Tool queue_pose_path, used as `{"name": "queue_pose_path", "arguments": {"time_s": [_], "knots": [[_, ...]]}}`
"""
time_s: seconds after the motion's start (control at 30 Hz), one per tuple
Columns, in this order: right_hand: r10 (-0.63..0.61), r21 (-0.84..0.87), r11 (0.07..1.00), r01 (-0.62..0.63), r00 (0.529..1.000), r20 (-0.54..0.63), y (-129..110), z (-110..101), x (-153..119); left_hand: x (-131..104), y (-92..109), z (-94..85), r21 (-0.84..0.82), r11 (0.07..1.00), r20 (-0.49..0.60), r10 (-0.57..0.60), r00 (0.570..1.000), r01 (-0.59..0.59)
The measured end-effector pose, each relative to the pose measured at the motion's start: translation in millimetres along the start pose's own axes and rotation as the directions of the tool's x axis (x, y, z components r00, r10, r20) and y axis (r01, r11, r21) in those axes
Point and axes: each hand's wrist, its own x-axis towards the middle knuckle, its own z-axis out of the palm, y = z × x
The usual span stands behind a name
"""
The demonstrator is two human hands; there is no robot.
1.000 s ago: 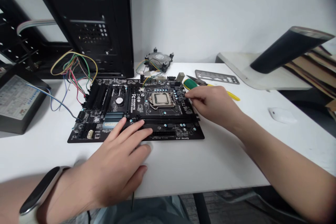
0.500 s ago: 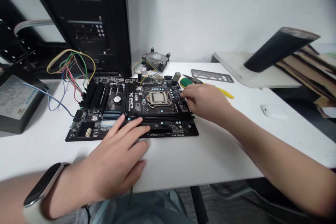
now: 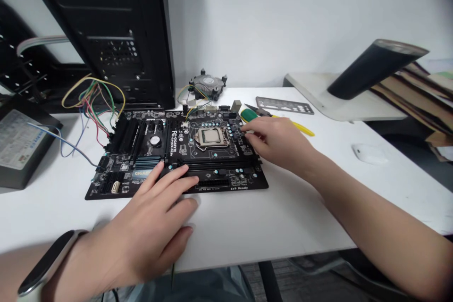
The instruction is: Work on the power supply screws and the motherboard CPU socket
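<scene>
A black Gigabyte motherboard [image 3: 212, 186] lies flat on the white table, its processor [image 3: 211, 136] sitting bare in the metal socket frame. My left hand [image 3: 155, 217] rests along the board's front edge, fingers spread, fingertips by the blue-grey heatsink [image 3: 146, 162]. A thin dark strip [image 3: 172, 276] shows below that hand at the table edge; what it is stays unclear. Over the board's right side, my right hand [image 3: 278, 140] has thumb and fingers pinched together. Whatever lies between those fingertips is too small or hidden. Just behind them is a green-and-white handle [image 3: 248, 114].
Behind the board sits a round cooler fan [image 3: 208, 86]. Yellow-handled pliers [image 3: 302, 128] and an I/O shield [image 3: 285, 104] lie at right, near a white mouse [image 3: 369, 154] and a stand base [image 3: 320, 92]. A black case [image 3: 141, 19] and power supply [image 3: 26, 141] stand left, with loose wires [image 3: 94, 99].
My view has shifted slightly, so the board appears a little lower and farther left. My right hand's fingers have moved slightly at the board's right side; my left hand stays on the front edge.
</scene>
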Motion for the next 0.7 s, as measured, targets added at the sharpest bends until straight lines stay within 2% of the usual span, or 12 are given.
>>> {"name": "queue_pose_path", "arguments": {"time_s": [0.23, 0.33, 0.43, 0.6, 0.7], "knots": [[0.049, 0.065, 0.997, -0.048, 0.999, -0.009, -5, -3, -1, -3, 0, 1.5, -0.023, 1.000, -0.013, -0.016, 1.000, 0.015], [0.120, 0.150, 0.982, -0.119, 0.993, 0.007, -6, -7, -1, -2, -4, -3.2, 0.014, 1.000, -0.042, -0.020, 0.999, 0.021], [0.192, 0.213, 0.955, -0.207, 0.977, 0.089, -6, -13, -1, -1, -14, -14.8, 0.104, 0.994, -0.029, 0.023, 0.999, -0.020], [0.255, 0.281, 0.898, -0.338, 0.921, 0.293, -4, -22, -3, -5, -40, -39.8, 0.263, 0.949, 0.072, 0.160, 0.984, -0.174], [0.243, 0.403, 0.826, -0.393, 0.895, 0.375, -3, -24, -3, -6, -52, -45.7, 0.333, 0.931, 0.063, 0.137, 0.989, -0.150]]}}
